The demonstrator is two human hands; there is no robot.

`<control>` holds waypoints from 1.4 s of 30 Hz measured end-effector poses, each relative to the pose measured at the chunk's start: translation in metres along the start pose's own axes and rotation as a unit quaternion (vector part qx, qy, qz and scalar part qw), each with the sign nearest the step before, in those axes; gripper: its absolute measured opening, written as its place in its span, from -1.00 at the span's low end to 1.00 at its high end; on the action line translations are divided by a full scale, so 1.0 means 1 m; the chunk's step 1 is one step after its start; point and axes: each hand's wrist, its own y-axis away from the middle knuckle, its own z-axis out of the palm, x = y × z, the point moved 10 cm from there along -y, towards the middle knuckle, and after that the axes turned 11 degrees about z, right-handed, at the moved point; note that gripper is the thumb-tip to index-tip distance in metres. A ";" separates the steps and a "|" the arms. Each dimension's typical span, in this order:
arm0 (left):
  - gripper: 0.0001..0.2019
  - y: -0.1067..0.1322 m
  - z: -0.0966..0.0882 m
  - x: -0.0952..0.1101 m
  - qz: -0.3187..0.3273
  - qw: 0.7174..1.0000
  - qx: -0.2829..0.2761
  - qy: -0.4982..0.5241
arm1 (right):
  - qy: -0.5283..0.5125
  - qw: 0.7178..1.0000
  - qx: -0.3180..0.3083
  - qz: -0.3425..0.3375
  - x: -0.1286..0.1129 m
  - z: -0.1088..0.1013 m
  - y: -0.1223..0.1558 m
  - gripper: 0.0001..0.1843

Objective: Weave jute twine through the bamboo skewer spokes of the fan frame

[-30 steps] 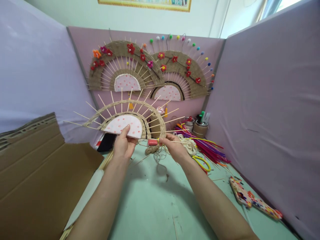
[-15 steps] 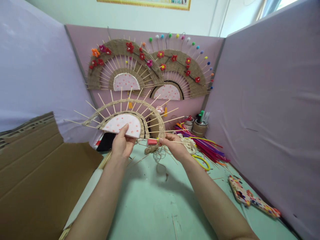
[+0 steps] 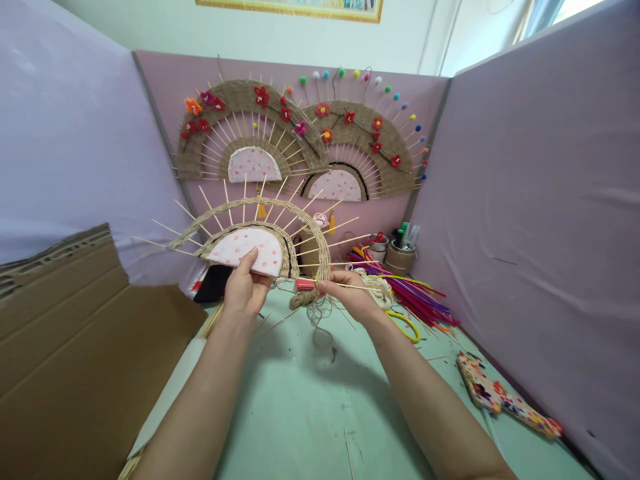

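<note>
I hold a half-round woven fan (image 3: 260, 230) upright above the green table (image 3: 300, 400). It has a pink dotted centre, thin wooden spokes and a band of tan twine. My left hand (image 3: 245, 287) is closed on the fan's lower edge, thumb on the pink part. My right hand (image 3: 347, 290) pinches the twine at the fan's right end, beside a small red clip (image 3: 304, 285). Loose twine (image 3: 320, 317) hangs from there to the table.
Two finished fans (image 3: 300, 137) with red flowers lean on the pink back partition. Flat cardboard (image 3: 75, 360) lies at the left. Coloured pipe cleaners (image 3: 410, 290), small cups (image 3: 397, 253) and yellow-handled scissors (image 3: 403, 323) sit at the right. A patterned tool (image 3: 505, 397) lies near the right partition.
Almost nothing has moved. The fan and both hands have shifted very slightly; the grips are the same.
</note>
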 end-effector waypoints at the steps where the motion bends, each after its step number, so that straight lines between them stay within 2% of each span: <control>1: -0.74 0.000 0.000 0.000 0.000 1.000 0.001 0.000 | 0.003 1.000 0.000 -0.001 0.000 0.000 0.000 -0.70; 16: -0.68 -0.001 0.001 0.002 0.004 1.000 -0.004 -0.001 | 0.022 0.999 -0.031 0.006 -0.002 0.001 0.004 -0.75; 22: -0.68 -0.003 0.000 0.002 0.007 1.000 -0.008 0.008 | 0.041 0.985 -0.168 0.017 0.004 0.022 0.011 -0.71; 27: -0.68 -0.001 0.003 0.001 0.000 1.000 -0.019 0.011 | 0.066 0.975 -0.214 -0.010 0.005 0.030 0.013 -0.60; 29: -0.67 0.000 0.005 0.002 -0.010 1.000 -0.023 0.007 | 0.065 0.973 -0.222 0.007 0.008 0.030 0.012 -0.57; 31: -0.65 0.001 0.005 0.003 -0.022 1.000 -0.019 0.001 | 0.068 0.974 -0.209 0.048 0.016 0.023 0.008 -0.58; 35: -0.62 -0.001 0.004 0.006 -0.037 0.999 -0.013 -0.010 | 0.041 0.983 -0.156 0.088 0.024 -0.007 0.003 -0.65; 39: -0.60 -0.005 0.004 0.008 -0.032 0.999 -0.032 -0.024 | -0.055 0.971 -0.172 0.154 0.035 -0.030 0.006 -0.71; 42: -0.62 -0.005 0.006 0.006 -0.033 0.997 -0.054 -0.043 | -0.085 0.970 -0.160 0.163 0.033 -0.047 0.009 -0.71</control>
